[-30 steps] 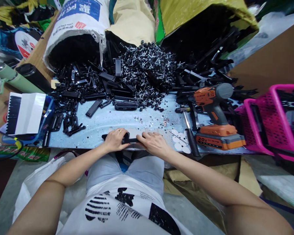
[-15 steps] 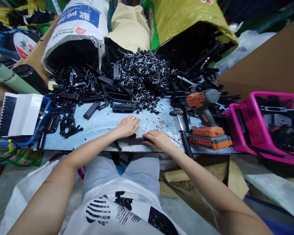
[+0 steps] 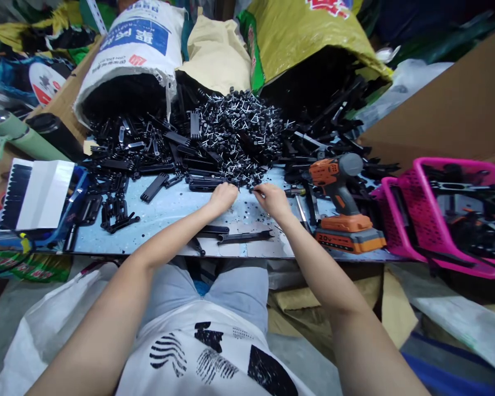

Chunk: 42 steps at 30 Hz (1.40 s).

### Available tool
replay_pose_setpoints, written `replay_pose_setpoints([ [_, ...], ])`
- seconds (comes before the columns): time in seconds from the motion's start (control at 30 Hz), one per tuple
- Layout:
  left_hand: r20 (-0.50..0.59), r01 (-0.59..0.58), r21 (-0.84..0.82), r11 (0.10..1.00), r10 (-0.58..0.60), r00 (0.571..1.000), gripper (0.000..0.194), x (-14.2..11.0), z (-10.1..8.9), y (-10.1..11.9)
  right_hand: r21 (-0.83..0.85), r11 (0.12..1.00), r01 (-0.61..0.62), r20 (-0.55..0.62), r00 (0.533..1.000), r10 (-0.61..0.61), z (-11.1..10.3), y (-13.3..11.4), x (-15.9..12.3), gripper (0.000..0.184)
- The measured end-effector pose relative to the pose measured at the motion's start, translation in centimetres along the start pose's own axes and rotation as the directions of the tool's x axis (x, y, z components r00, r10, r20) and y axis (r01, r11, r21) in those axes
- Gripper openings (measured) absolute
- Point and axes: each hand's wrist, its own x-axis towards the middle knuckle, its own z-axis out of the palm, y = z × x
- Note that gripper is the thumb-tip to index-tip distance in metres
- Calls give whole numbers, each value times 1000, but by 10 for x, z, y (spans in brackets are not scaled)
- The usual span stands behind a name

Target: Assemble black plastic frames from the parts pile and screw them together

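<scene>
My left hand (image 3: 225,197) is at the front edge of a heap of small black-headed metal pins (image 3: 245,124), fingers drawn together; what is in its fingertips is too small to make out. Facing it, my right hand (image 3: 273,200) has thumb and fingers pinched at the same edge, with a tiny dark piece at the tips that I cannot name. Nearer me, a long black plastic bar with a forked end (image 3: 245,236) lies on the blue tabletop (image 3: 177,217), beside a shorter black bar (image 3: 214,230). Neither hand touches these bars.
An orange cordless drill (image 3: 342,203) stands at the right, with a hammer (image 3: 302,209) beside it. Pink baskets (image 3: 421,209) of black parts are further right. Black plastic parts (image 3: 119,159) spill from a white sack (image 3: 127,49). A blue bin (image 3: 74,198) sits left.
Both hands have moved forward from the near table edge to the pin heap. The black bar they were touching now lies let go on the table.
</scene>
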Motion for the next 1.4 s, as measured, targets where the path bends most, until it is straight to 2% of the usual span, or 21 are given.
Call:
replay_pose_setpoints([
  [0.07, -93, 61, -130, 990, -73, 993, 20, -26, -14, -12, 187, 981, 55, -32, 998, -50, 2, -24, -23, 22],
  [0.13, -183, 125, -344, 931, -197, 963, 19, -62, -27, -28, 359, 927, 105, -24, 994, -103, 6, -47, -47, 26],
  [0.2, -173, 212, -511, 833, -341, 924, 20, -102, -35, -43, 409, 903, 130, 2, 990, -144, 11, -63, -66, 28],
  [0.3, -124, 334, -692, 641, -561, 819, 30, -149, -33, -56, 319, 929, 188, -15, 981, -193, 19, -74, -78, 29],
  [0.4, 13, 370, -861, 348, -713, 701, 40, -167, -18, -57, 136, 942, 308, 11, 950, -312, 23, -77, -82, 30],
  [0.47, 113, 358, -916, 183, -736, 667, 45, -168, -8, -55, 25, 931, 363, 44, 930, -364, 24, -78, -84, 30],
  [0.53, 138, 347, -927, 142, -732, 667, 45, -167, -2, -52, -35, 923, 383, 52, 923, -381, 25, -78, -86, 30],
  [0.6, 119, 350, -918, 186, -713, 691, 43, -167, 0, -49, -42, 919, 393, 50, 919, -391, 24, -78, -88, 30],
  [0.67, 88, 367, -888, 277, -681, 727, 40, -168, -1, -46, -31, 917, 397, 46, 917, -395, 24, -77, -89, 30],
  [0.77, 12, 388, -796, 465, -627, 779, 37, -170, -7, -41, -23, 916, 401, 49, 915, -399, 24, -76, -91, 30],
  [0.87, -124, 377, -660, 650, -590, 798, 27, -168, -10, -42, -22, 909, 416, 51, 908, -415, 24, -73, -95, 31],
  [0.93, -128, 403, -590, 699, -574, 809, 27, -167, -9, -47, -19, 899, 437, 53, 898, -436, 25, -69, -98, 33],
  [1.03, -22, 455, -526, 719, -546, 837, 28, -169, -4, -54, -4, 880, 475, 68, 878, -473, 28, -59, -103, 40],
  [1.1, -84, 449, -441, 777, -534, 841, 31, -172, 0, -52, -1, 870, 492, 76, 868, -491, 34, -50, -103, 45],
  [1.17, -220, 374, -298, 878, -445, 868, 34, -172, 1, -43, -28, 853, 521, 95, 851, -517, 41, -39, -100, 48],
  [1.23, -256, 187, -132, 974, -215, 942, 38, -168, 1, -29, -73, 816, 573, 127, 817, -562, 47, -30, -96, 49],
  [1.27, -219, 70, -66, 995, -83, 972, 43, -164, 1, -21, -91, 793, 602, 147, 796, -587, 49, -27, -93, 49],
  [1.33, -91, -119, 7, 993, 120, 989, 59, -155, 1, -8, -115, 756, 645, 180, 762, -622, 49, -22, -87, 48],
  [1.4, 14, -200, 38, 979, 200, 980, 75, -148, 0, 0, -122, 731, 671, 215, 737, -640, 45, -21, -83, 48],
])
